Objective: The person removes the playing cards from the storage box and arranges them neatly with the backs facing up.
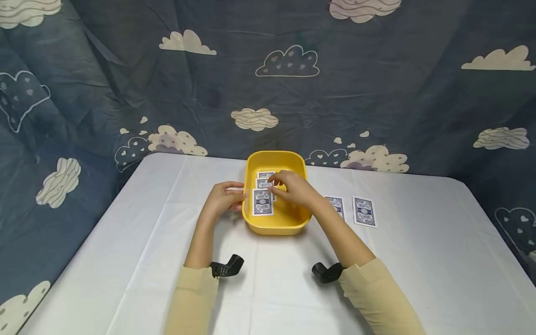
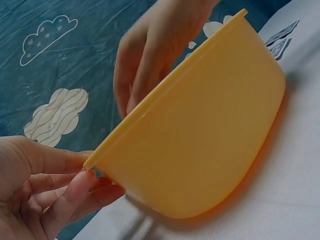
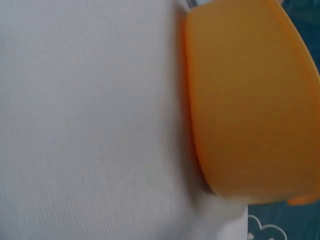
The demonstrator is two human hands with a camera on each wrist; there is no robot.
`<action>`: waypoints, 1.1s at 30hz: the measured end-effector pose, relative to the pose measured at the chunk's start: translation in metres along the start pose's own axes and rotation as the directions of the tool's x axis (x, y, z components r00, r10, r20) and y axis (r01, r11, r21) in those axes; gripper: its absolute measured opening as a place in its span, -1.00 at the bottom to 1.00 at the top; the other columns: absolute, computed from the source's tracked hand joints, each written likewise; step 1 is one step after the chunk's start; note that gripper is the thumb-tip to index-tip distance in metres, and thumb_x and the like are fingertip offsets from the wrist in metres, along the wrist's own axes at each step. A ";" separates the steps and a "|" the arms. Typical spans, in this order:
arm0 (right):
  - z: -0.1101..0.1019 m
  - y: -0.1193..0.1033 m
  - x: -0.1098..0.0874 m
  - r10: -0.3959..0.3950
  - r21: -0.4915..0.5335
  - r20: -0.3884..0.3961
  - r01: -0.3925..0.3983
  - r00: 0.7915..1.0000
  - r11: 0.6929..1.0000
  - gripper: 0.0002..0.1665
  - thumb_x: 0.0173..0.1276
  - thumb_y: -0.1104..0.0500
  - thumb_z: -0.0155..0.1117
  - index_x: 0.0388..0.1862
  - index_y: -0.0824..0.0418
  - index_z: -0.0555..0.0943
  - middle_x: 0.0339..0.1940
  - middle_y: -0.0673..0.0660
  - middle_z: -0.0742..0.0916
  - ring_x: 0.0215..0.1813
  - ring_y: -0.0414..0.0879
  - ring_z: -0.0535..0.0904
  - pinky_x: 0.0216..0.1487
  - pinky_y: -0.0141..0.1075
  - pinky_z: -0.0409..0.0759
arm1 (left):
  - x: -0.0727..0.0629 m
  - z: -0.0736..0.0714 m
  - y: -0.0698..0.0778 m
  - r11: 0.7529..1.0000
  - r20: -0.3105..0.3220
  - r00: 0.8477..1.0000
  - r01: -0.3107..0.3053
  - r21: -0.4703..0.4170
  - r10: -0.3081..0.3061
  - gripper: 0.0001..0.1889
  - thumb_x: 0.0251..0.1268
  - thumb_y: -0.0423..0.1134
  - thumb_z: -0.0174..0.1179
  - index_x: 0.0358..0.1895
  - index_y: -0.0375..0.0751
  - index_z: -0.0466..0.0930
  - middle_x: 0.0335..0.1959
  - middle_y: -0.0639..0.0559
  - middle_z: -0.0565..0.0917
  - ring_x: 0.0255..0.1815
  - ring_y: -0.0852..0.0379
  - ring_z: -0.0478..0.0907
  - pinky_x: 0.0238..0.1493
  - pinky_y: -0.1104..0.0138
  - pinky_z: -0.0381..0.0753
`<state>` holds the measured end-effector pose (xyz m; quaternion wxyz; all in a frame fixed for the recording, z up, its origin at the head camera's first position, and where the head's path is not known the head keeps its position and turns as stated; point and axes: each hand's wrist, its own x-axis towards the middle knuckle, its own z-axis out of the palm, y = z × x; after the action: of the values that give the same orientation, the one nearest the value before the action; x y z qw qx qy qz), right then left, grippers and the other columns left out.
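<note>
A yellow plastic basin [image 1: 278, 230] stands on the white cloth, and my left hand [image 1: 226, 197] pinches its left rim between thumb and fingers, as the left wrist view shows closely. Inside, blue-backed playing cards lie in an overlapping column: a front card [image 1: 262, 203], a middle card [image 1: 263, 183] and a back card [image 1: 265, 175]. My right hand [image 1: 293, 187] reaches over the basin's right side, its fingertips by the front card's upper right corner. Whether they grip that card cannot be made out. In the left wrist view the basin's wall hides the right fingertips.
Right of the basin, two more blue-backed cards lie face down on the table: a near one [image 1: 336, 204], partly behind my right forearm, and a far one [image 1: 365, 212]. A dark cloth [image 1: 293, 116] with cloud prints hangs behind the table [image 1: 259, 288].
</note>
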<state>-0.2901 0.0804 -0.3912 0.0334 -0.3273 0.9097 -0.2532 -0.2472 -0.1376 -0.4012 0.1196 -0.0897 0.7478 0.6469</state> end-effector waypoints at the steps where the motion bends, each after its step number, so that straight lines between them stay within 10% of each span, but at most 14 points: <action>1: 0.004 -0.002 0.003 0.001 -0.012 0.023 -0.001 1.000 1.000 -0.58 0.27 0.04 0.24 0.01 0.28 0.55 -0.17 0.19 0.64 -0.07 0.06 0.51 0.05 -0.16 0.49 | 0.000 0.000 -0.001 1.000 0.002 1.000 -0.005 -0.004 0.005 -0.58 0.12 -0.43 0.24 0.10 -0.35 0.47 -0.07 -0.30 0.63 -0.60 0.25 0.58 -0.55 0.48 0.62; 11: 0.032 -0.012 0.019 0.116 -0.268 0.153 -0.072 0.981 0.961 0.15 -0.31 -0.41 0.47 0.25 0.15 0.39 0.13 0.19 0.47 0.17 0.08 0.32 0.30 0.00 0.24 | 0.001 -0.001 -0.004 1.000 0.006 1.000 -0.016 0.014 0.015 -0.58 0.11 -0.42 0.25 0.10 -0.32 0.49 -0.04 -0.30 0.61 -0.52 0.22 0.62 -0.50 0.45 0.64; 23: 0.033 -0.020 0.032 0.164 -0.280 0.265 -0.086 0.950 0.956 0.14 -0.30 -0.39 0.48 0.22 0.18 0.38 0.11 0.19 0.44 0.16 0.06 0.29 0.24 -0.01 0.29 | 0.002 -0.003 0.000 0.999 0.009 1.000 -0.020 0.029 0.020 -0.58 0.13 -0.42 0.24 0.10 -0.31 0.48 -0.03 -0.29 0.61 -0.53 0.25 0.60 -0.52 0.46 0.63; 33: 0.036 -0.018 0.029 0.113 -0.303 0.190 -0.051 0.975 0.952 0.10 -0.29 -0.40 0.46 0.15 0.24 0.41 0.08 0.17 0.51 0.13 0.04 0.36 0.23 -0.05 0.34 | 0.003 -0.002 -0.002 1.000 0.015 1.000 -0.023 0.009 0.023 -0.59 0.13 -0.43 0.24 0.10 -0.31 0.48 -0.04 -0.29 0.61 -0.51 0.23 0.62 -0.52 0.45 0.64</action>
<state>-0.2945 0.0347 -0.4101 0.0882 -0.3146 0.9419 -0.0776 -0.2498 -0.1401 -0.4041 0.1182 -0.0758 0.7507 0.6456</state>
